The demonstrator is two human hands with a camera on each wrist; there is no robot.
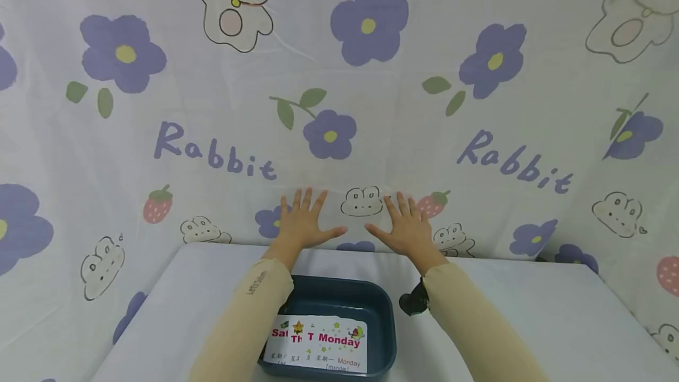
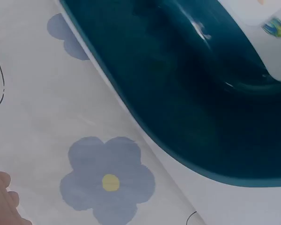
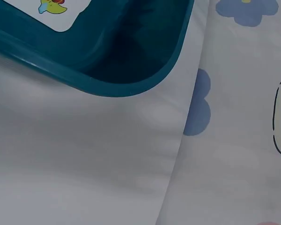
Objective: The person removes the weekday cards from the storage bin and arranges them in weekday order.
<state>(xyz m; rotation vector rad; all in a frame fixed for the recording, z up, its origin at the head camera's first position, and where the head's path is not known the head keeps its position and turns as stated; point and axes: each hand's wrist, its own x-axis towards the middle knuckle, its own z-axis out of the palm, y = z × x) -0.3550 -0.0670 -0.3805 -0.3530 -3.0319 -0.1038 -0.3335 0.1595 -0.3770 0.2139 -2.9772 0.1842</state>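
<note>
My left hand (image 1: 303, 224) is held out beyond the far side of the basin, fingers spread and straight, holding nothing. Level with it, my right hand (image 1: 408, 229) is spread the same way, its thumb pointing toward the left thumb. Between and below the forearms sits a dark teal plastic basin (image 1: 383, 311) on the white table. Several overlapping white cards (image 1: 339, 358) lie inside it; the top one reads "Monday". The left sleeve covers part of the basin's left side. In the left wrist view, a bit of the left hand (image 2: 2, 201) shows at the lower left edge.
The white table (image 1: 530, 299) extends to both sides of the basin. Behind its back edge hangs a white cloth (image 1: 392, 111) printed with purple flowers, rabbits and strawberries. A black object (image 1: 415, 300) sits at the right wrist, by the sleeve cuff.
</note>
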